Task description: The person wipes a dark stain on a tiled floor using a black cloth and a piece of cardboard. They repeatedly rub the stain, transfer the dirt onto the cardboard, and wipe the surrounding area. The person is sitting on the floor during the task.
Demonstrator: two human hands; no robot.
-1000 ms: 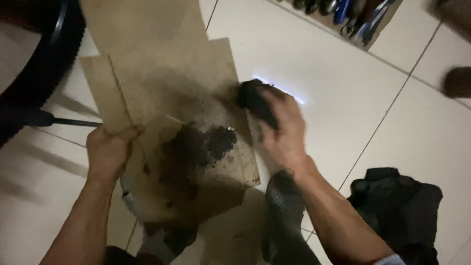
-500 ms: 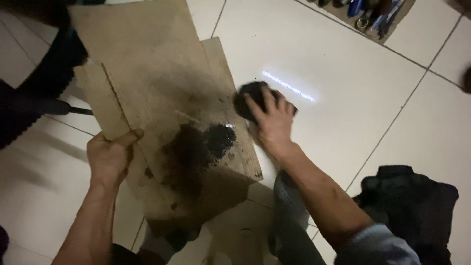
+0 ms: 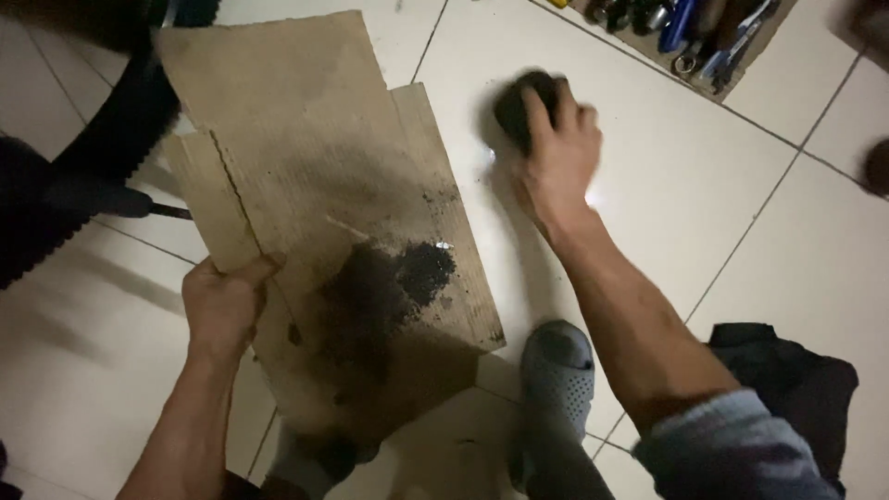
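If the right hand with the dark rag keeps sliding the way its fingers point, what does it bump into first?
Probably nothing soon: the right hand presses the dark rag on white floor tile, fingers pointing up the picture. Bare tile lies ahead to the frame's edge; the tool tray sits off right.

Rolled blue sleeve (image 3: 732, 444), grey perforated clog (image 3: 556, 366)

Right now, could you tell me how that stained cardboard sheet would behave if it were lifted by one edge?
The cardboard sheet looks thin and creased, so it would probably bend rather than stay flat. The dark pile on it seems loose and might slide off. The left hand grips one edge only, so the far side may sag.
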